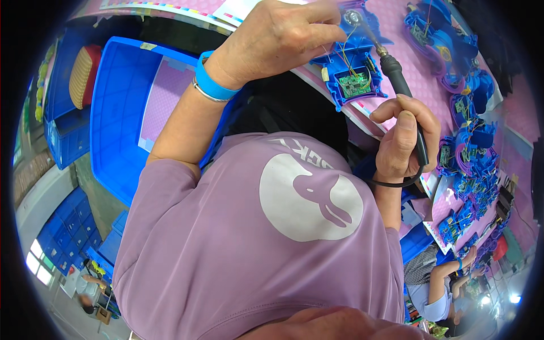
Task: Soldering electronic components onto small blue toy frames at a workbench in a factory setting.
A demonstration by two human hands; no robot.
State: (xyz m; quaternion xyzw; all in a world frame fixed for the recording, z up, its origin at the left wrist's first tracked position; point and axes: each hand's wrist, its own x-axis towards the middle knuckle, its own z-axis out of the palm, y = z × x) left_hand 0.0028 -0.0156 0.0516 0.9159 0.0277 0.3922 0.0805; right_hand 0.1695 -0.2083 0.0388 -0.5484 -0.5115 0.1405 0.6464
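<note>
My right hand (pixel 405 136) is closed around a soldering iron (pixel 392 69) with a black handle and cord. Its metal tip points up and left, beside a round silver speaker (pixel 352 18) in a blue plastic shell; contact cannot be told. My left hand (pixel 283 37), with a blue band at the wrist, is pinched just left of the speaker. Whatever its fingertips hold is too small to make out. Below them lies an open blue housing (pixel 338 97) with a green circuit board (pixel 355 83) inside. Thin yellow and red wires (pixel 347 56) run from the board toward the speaker.
Several blue housings with boards and wires (pixel 462 107) line the pink-covered table (pixel 396 17) on the right. A large blue bin (pixel 122 113) stands to the left. Stacked blue crates (pixel 65 226) fill the far left. A co-worker's arm (pixel 439 280) shows at lower right.
</note>
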